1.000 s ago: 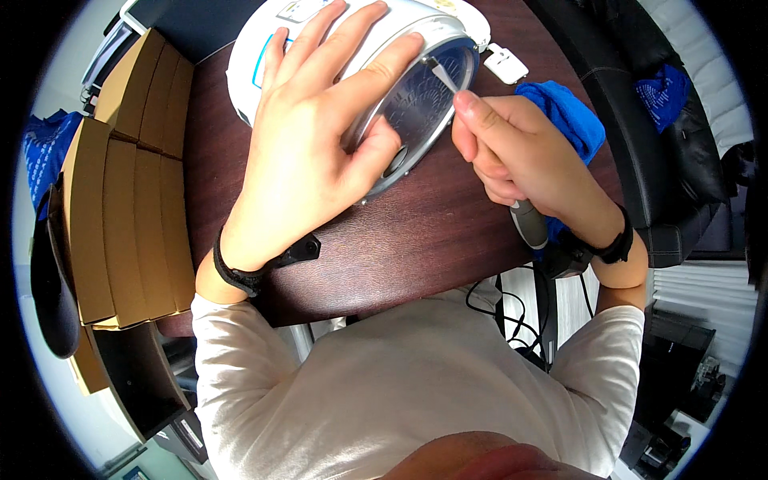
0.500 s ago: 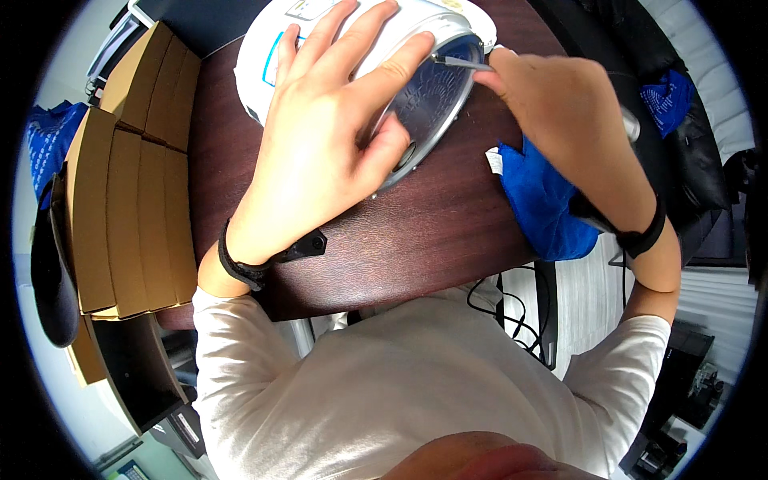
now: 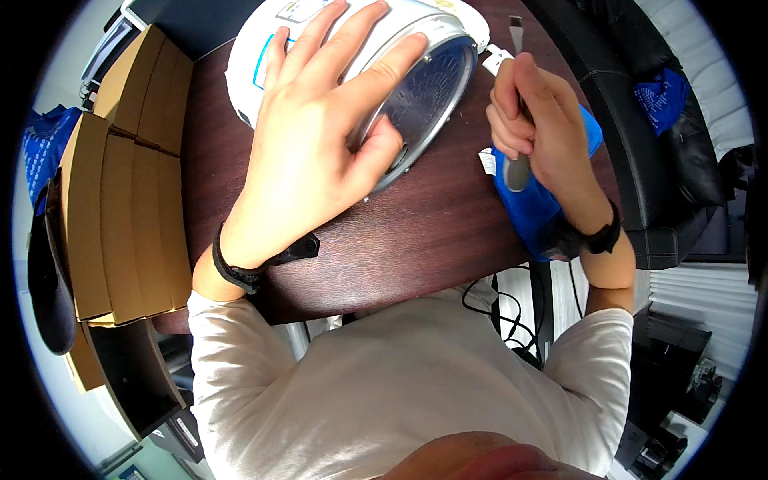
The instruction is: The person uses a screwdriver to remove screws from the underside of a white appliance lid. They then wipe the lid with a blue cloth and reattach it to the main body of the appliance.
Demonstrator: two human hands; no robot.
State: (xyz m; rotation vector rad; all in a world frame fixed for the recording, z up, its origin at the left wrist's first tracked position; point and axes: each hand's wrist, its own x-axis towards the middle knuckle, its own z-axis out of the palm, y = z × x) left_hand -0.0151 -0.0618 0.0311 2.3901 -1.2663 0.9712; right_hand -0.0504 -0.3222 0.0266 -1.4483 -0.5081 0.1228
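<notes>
A white, rounded appliance point(image 3: 244, 68) lies on the table, its round dark metal face point(image 3: 432, 92) turned to the right and ringed by a silver rim with small screws. My left hand point(image 3: 320, 144) rests on it, fingers spread over the white shell and thumb bent at the rim of the metal face. Off to the right, my right hand point(image 3: 544, 120) is closed round a screwdriver point(image 3: 518, 172). Its flat blade points away from me, apart from the appliance, and the grey handle end sticks out below my fingers.
Beneath my right hand and wrist lies a blue cloth point(image 3: 520, 208) with a white tag. Brown cardboard boxes point(image 3: 128, 224) stand along the left side of the dark wooden table point(image 3: 400, 240). A small black object point(image 3: 302, 248) sits by my left wrist. Black cables point(image 3: 512, 312) hang below the table's front edge.
My right hand has drawn the screwdriver away from the appliance's rim to the right and turned it so the blade points away from me. My left hand keeps its place on the appliance.
</notes>
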